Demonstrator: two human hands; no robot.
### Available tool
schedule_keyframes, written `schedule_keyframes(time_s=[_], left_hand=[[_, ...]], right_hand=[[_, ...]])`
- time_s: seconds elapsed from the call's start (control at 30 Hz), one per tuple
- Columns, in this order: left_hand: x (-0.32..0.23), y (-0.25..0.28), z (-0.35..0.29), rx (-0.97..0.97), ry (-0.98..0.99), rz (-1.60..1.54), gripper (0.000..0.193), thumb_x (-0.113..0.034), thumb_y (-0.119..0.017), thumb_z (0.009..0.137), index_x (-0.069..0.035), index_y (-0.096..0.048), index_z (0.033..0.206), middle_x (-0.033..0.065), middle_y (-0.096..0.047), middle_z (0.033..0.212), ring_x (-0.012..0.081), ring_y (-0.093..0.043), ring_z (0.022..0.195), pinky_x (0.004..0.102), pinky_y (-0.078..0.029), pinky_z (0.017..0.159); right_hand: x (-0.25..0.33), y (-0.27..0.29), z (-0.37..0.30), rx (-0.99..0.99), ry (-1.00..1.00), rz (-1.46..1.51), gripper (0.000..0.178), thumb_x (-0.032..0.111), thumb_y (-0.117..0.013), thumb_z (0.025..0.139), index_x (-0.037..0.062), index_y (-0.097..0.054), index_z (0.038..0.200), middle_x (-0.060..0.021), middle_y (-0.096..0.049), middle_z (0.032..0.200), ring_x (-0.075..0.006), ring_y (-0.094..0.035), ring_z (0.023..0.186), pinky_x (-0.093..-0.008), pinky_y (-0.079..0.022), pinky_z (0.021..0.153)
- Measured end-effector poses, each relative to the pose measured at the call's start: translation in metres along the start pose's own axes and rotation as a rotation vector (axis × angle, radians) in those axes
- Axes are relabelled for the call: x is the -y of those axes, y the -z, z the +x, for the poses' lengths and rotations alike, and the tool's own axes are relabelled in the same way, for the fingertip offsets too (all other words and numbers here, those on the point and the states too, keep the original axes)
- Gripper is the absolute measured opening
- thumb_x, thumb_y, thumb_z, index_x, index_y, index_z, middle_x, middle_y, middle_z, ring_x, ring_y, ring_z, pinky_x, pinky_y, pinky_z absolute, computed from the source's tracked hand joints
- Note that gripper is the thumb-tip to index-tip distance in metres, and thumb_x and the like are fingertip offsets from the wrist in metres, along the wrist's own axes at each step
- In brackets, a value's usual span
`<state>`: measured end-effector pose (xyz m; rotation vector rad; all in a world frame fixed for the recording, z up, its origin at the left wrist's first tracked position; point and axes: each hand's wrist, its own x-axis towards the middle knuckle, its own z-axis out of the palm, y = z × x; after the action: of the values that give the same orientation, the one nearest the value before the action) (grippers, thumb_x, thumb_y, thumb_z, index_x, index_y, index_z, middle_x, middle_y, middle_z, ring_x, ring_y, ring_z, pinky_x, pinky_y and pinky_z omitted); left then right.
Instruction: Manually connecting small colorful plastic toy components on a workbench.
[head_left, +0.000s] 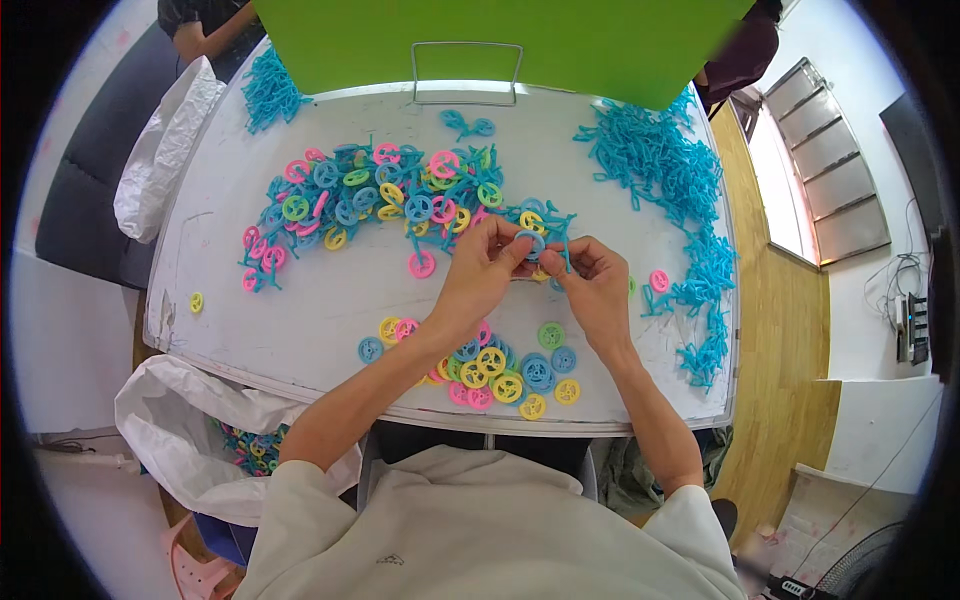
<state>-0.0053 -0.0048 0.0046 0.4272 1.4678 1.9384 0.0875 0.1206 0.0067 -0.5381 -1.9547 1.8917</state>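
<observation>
Above the middle of the white table, my left hand (478, 272) pinches a small blue plastic wheel (533, 240) between thumb and fingers. Close against it, my right hand (594, 292) is closed on a teal plastic stem (567, 252), whose upper part sticks out past the fingertips. The two pieces meet or nearly meet; my fingers hide the joint. Just beyond my hands lies a wide heap of teal stems with coloured wheels on them (355, 195). Between my forearms and the near edge rests a pile of loose pink, yellow, green and blue wheels (490, 362).
Loose teal stems (660, 160) spread along the table's right side, with another bunch (270, 90) at the far left. A green panel (480, 40) with a wire frame (467, 104) borders the far side. A white sack (185, 410) of coloured pieces stands near left. Other people sit beyond the panel.
</observation>
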Motion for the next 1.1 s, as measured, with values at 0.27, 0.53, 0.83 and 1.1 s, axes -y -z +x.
schedule_keyframes(time_s=[0.27,0.53,0.83,1.1], left_hand=[[0.007,-0.003,-0.002,-0.038,-0.073,0.026,0.005,-0.004,-0.054,0.093,-0.003,-0.05,0.09,0.0053,-0.061,0.088,0.0097,-0.058,0.081,0.026,-0.051,0.075],[0.0,0.001,0.001,-0.003,-0.151,0.276,0.004,-0.006,-0.055,0.093,-0.002,-0.053,0.094,0.0052,-0.062,0.091,0.0098,-0.059,0.081,0.0264,-0.052,0.071],[-0.004,-0.007,-0.002,-0.043,-0.236,0.055,0.022,-0.005,-0.058,0.09,0.001,-0.065,0.11,0.0095,-0.066,0.093,0.0138,-0.065,0.081,0.0269,-0.055,0.074],[-0.004,-0.008,-0.005,-0.103,-0.16,0.195,0.022,-0.006,-0.061,0.087,0.002,-0.067,0.107,0.0109,-0.068,0.091,0.0144,-0.066,0.082,0.0259,-0.053,0.068]], right_hand=[[0.002,-0.004,-0.002,-0.007,-0.06,0.05,0.019,0.015,-0.072,0.083,-0.0004,-0.064,0.092,-0.0029,-0.066,0.082,-0.0056,-0.058,0.073,-0.0192,-0.043,0.064],[0.014,-0.01,-0.006,0.006,-0.074,0.123,0.021,0.008,-0.069,0.085,0.0002,-0.061,0.104,-0.0051,-0.067,0.082,-0.0072,-0.061,0.073,-0.0193,-0.045,0.061],[0.011,0.004,0.0,-0.047,0.06,-0.152,0.015,0.004,-0.067,0.085,-0.0033,-0.064,0.098,-0.0086,-0.069,0.079,-0.0095,-0.064,0.072,-0.0192,-0.047,0.06],[0.008,-0.001,0.0,-0.101,0.029,0.014,0.015,0.008,-0.067,0.087,-0.0048,-0.066,0.094,-0.0077,-0.068,0.077,-0.0088,-0.063,0.068,-0.0188,-0.047,0.058]])
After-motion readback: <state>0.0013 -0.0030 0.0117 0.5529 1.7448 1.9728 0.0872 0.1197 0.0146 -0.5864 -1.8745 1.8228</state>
